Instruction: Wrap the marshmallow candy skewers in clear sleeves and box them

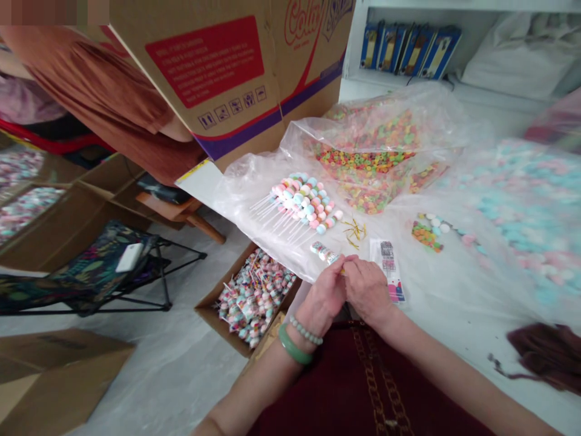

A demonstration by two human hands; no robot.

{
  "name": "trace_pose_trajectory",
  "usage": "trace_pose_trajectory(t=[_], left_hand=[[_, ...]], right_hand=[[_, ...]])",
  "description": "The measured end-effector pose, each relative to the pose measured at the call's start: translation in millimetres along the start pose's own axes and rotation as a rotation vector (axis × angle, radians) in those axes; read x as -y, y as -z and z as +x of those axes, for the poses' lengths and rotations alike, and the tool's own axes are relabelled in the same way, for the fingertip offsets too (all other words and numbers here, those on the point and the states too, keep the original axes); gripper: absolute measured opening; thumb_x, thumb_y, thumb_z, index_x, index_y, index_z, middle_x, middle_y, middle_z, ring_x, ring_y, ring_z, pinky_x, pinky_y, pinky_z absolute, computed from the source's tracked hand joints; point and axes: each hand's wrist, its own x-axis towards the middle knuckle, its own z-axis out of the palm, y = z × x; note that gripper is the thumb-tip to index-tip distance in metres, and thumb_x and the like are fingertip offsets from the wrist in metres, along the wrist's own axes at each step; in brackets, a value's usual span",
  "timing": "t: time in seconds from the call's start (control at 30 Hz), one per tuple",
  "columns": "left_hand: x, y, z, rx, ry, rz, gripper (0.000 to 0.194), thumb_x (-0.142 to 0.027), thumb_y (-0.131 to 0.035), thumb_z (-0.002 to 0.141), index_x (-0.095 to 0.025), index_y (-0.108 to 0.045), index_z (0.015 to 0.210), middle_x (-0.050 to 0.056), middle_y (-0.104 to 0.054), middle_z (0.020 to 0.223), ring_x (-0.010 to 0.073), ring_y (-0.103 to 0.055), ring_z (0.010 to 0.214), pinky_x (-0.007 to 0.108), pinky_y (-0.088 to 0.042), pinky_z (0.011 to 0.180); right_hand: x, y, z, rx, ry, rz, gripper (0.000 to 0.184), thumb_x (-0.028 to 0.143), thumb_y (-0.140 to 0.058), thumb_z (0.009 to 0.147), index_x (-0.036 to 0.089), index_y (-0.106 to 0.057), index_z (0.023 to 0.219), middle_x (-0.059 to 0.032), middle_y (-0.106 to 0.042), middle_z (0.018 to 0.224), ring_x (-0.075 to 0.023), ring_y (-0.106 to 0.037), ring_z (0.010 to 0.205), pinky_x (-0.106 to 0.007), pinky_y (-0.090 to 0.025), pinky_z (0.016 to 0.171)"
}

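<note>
On the worktop [454, 357], the left hand [323, 297] and right hand [367, 290] press together, the grip pinching a candy stick [324, 253], with bare sticks [302, 206] just ahead, a filled box [227, 330] to its left, and loose candy [365, 160] heaped beyond.

The left hand [321, 298] and right hand [367, 290] were positioned at the near edge of the counter [454, 357], with a candy stick [323, 252] held between them. A paper strip [387, 269] lay just right of the hands. Ahead of them, a bundle of candy sticks [299, 203] rested on a plastic bag [236, 200], with twist ties [354, 233] beside the bundle on its right. Candy rings [367, 160] lay inside the bag, behind the bundle. A cardboard box [213, 321] containing more candy sticks sat left of the hands, beside the counter. A carton [290, 103] stood behind the bag, and a shelf [354, 60] stood to the carton's right.
</note>
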Motion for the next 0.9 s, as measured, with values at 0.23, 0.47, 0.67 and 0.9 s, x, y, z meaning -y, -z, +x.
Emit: trace_pose_trajectory(t=[0.23, 0.47, 0.67, 0.9], left_hand=[[-9, 16.6, -17, 0.167, -0.143, 0.336, 0.049, -0.031, -0.073, 0.069, -0.017, -0.063, 0.114, 0.007, -0.065, 0.088, 0.0151, -0.058, 0.076, 0.029, -0.045, 0.079], [-23, 19.3, -34, 0.118, -0.368, 0.894, 0.031, -0.042, -0.060, 0.080, -0.014, -0.066, 0.068, 0.008, -0.066, 0.086, 0.0186, -0.058, 0.084, 0.029, -0.041, 0.081], [0, 26.6, -33, 0.062, -0.134, 0.782, 0.034, -0.046, -0.063, 0.074, -0.014, -0.063, 0.062, 0.002, -0.054, 0.049, 0.0104, -0.044, 0.035, 0.024, -0.030, 0.042], [-16, 48.0, -31, -0.427, -0.589, 0.800, 0.027, -0.036, -0.063, 0.074, -0.016, -0.058, 0.057, -0.005, -0.044, 0.040, 0.0053, -0.031, 0.033, 0.021, -0.020, 0.038]], right_hand=[[-13, 2, 5, 0.438, -0.600, 1.091, 0.027, 0.044, -0.061, 0.073, 0.017, -0.057, 0.071, 0.0032, -0.047, 0.055, -0.0075, -0.033, 0.042, -0.022, -0.030, 0.045], [-6, 20, 2, -0.054, -0.249, 0.486, 0.022, 0.030, -0.064, 0.069, 0.021, -0.063, 0.089, -0.0012, -0.063, 0.086, -0.0167, -0.055, 0.079, -0.028, -0.044, 0.069], [3, -4, 11, -0.088, -0.495, 0.951, 0.029, 0.031, -0.071, 0.065, 0.019, -0.054, 0.085, 0.0032, -0.061, 0.069, -0.0111, -0.051, 0.052, -0.023, -0.040, 0.048], [-17, -6, 29, 0.027, -0.315, 0.515, 0.022, 0.037, -0.047, 0.087, 0.019, -0.058, 0.081, -0.0021, -0.063, 0.075, -0.0156, -0.057, 0.064, -0.028, -0.043, 0.061]])
